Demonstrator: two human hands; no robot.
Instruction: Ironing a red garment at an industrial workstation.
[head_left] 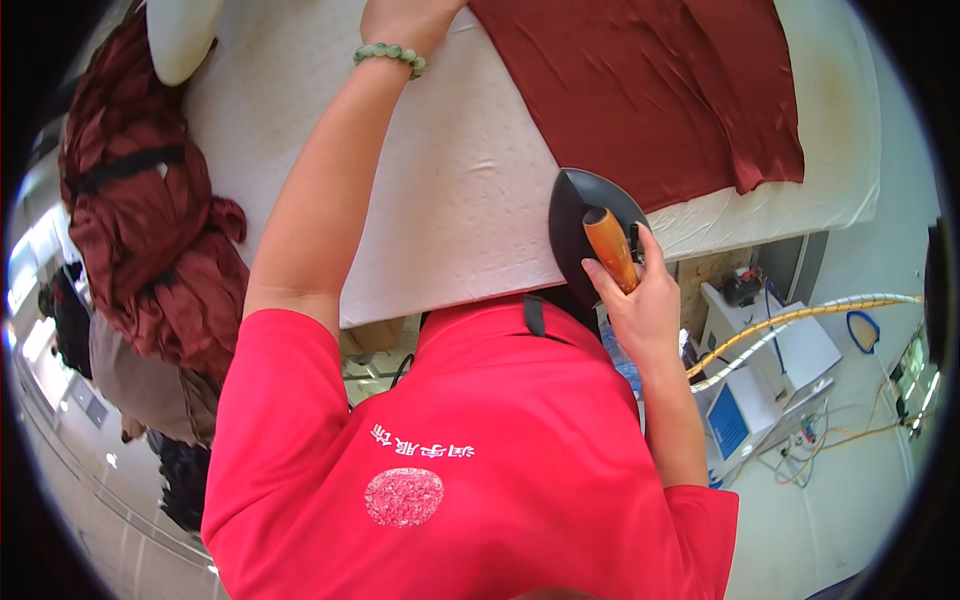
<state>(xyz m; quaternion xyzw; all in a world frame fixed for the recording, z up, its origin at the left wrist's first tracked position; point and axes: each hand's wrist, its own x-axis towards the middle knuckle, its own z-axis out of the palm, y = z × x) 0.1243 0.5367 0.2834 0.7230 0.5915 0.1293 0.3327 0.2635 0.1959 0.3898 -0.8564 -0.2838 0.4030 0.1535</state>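
Observation:
My right hand [648, 305] is closed around the wooden handle of a black steam iron [572, 215]. The iron sits at the near edge of the padded ironing table [460, 200], its tip against the near-left corner of a dark red piece of cloth [660, 90]. That cloth lies spread out, with soft creases toward its right side. My left arm reaches far across the table, a green bead bracelet on the wrist. Only the back part of my left hand [412, 22] shows, beside the cloth's left edge; its fingers are cut off by the top of the picture.
Bunched dark red garments [150, 220] hang off the table's left side, near a white rounded padded form [183, 40]. A brown cloth [150, 375] hangs below them. To the right, yellow and white hoses [800, 325] run above a white machine [745, 415] and loose cables.

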